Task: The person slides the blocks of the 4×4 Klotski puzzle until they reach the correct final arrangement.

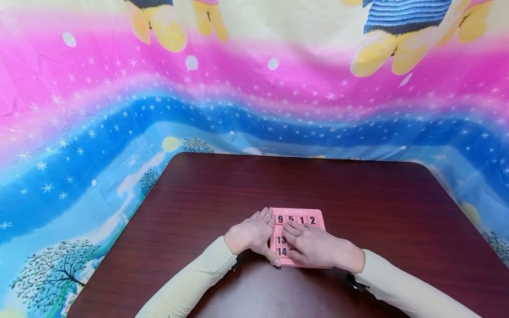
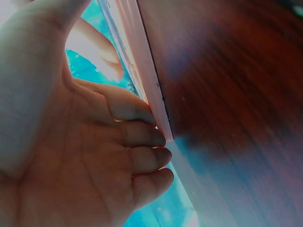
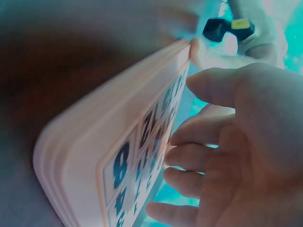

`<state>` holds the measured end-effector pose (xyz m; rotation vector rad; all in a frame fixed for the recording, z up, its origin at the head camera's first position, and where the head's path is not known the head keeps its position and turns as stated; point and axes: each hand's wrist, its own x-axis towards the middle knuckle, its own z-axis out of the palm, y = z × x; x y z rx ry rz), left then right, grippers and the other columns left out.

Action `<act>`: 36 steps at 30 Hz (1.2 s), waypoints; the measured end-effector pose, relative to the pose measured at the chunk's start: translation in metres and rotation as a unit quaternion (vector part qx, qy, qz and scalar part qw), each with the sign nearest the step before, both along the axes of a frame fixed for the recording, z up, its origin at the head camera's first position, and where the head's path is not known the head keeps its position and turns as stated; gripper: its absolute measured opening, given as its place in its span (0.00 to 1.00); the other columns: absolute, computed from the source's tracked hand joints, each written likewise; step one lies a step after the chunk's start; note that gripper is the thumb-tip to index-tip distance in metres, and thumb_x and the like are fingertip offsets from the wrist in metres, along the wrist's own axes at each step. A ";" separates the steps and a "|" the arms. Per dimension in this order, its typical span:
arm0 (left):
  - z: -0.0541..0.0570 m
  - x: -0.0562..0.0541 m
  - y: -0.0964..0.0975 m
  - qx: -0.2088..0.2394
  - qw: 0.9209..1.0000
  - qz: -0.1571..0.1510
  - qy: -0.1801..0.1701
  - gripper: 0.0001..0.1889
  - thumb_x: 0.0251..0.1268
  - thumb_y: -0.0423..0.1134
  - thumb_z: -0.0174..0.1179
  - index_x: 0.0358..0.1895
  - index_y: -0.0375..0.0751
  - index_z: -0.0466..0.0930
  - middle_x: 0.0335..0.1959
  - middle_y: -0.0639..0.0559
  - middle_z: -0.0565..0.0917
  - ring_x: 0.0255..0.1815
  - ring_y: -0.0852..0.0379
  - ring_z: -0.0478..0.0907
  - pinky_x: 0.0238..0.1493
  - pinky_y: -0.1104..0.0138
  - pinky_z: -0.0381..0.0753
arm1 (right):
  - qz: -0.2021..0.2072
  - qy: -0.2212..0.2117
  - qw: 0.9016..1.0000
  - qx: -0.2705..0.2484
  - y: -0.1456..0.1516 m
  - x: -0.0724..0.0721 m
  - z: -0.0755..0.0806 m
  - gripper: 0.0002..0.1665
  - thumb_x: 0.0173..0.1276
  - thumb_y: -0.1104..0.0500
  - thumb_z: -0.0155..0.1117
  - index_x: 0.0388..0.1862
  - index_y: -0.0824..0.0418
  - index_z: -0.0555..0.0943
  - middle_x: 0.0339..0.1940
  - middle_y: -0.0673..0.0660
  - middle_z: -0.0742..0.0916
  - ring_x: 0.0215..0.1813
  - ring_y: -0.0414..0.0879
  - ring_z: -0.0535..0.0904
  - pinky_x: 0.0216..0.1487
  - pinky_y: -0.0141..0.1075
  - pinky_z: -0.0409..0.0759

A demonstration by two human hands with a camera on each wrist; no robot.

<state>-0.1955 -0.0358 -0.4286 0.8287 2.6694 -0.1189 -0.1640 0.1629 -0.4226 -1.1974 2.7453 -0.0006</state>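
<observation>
A pink number sliding puzzle (image 1: 296,211) lies flat on the dark wooden table. Its top row reads 9, 5, 1, 2, and tiles 13 and 14 show at the left; my right hand hides much of the rest. Along the left edge rests my left hand (image 1: 254,234), fingers fairly straight and thumb at the near left corner. In the left wrist view its fingertips touch the puzzle's pink side (image 2: 154,80). My right hand (image 1: 318,245) lies over the middle and right of the puzzle, its extended fingertips on the tiles (image 3: 121,164).
The table (image 1: 238,185) has rounded far corners and extends on all sides of the puzzle. Behind it hangs a printed cloth (image 1: 254,101) with pink and blue bands, snowflakes and cartoon figures. A dark strap piece (image 1: 356,282) shows under the right sleeve.
</observation>
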 end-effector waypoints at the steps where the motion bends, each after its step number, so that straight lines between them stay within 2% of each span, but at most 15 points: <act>1: 0.000 0.000 0.000 0.000 1.000 0.000 0.000 0.70 0.38 0.79 0.64 0.78 0.34 0.47 0.81 0.38 0.47 0.82 0.46 0.44 0.81 0.58 0.50 | -0.007 -0.005 1.000 0.001 0.000 -0.003 -0.001 0.34 0.73 0.47 0.56 0.71 0.63 0.69 0.74 0.62 0.72 0.76 0.57 0.65 0.70 0.60 0.69; 9: 0.000 -0.002 0.001 -0.001 1.000 -0.002 -0.001 0.71 0.37 0.79 0.64 0.78 0.33 0.47 0.80 0.38 0.47 0.82 0.46 0.44 0.81 0.58 0.50 | -0.058 -0.045 0.997 0.017 -0.003 -0.023 -0.003 0.38 0.74 0.41 0.53 0.75 0.60 0.64 0.78 0.60 0.65 0.79 0.54 0.59 0.72 0.60 0.67; 15: 0.001 -0.001 0.001 0.001 1.000 -0.004 -0.001 0.70 0.37 0.79 0.64 0.78 0.33 0.47 0.80 0.37 0.47 0.82 0.46 0.45 0.81 0.59 0.50 | -0.080 -0.063 0.995 0.024 -0.005 -0.028 -0.004 0.39 0.74 0.40 0.53 0.76 0.59 0.62 0.79 0.58 0.64 0.80 0.51 0.57 0.74 0.56 0.65; 28: -0.001 -0.002 0.000 0.004 1.000 -0.001 -0.004 0.71 0.37 0.79 0.64 0.78 0.33 0.46 0.81 0.37 0.46 0.82 0.46 0.44 0.81 0.58 0.50 | -0.060 -0.043 0.997 0.028 -0.004 -0.027 -0.004 0.39 0.74 0.38 0.52 0.76 0.57 0.64 0.78 0.57 0.66 0.80 0.53 0.58 0.74 0.58 0.64; 36: -0.001 -0.001 -0.001 0.004 1.000 0.001 -0.003 0.71 0.37 0.79 0.64 0.78 0.33 0.47 0.81 0.37 0.46 0.82 0.46 0.44 0.81 0.57 0.50 | -0.052 -0.048 0.997 0.003 -0.004 -0.017 -0.006 0.39 0.74 0.39 0.53 0.75 0.61 0.65 0.76 0.60 0.68 0.78 0.55 0.62 0.72 0.60 0.66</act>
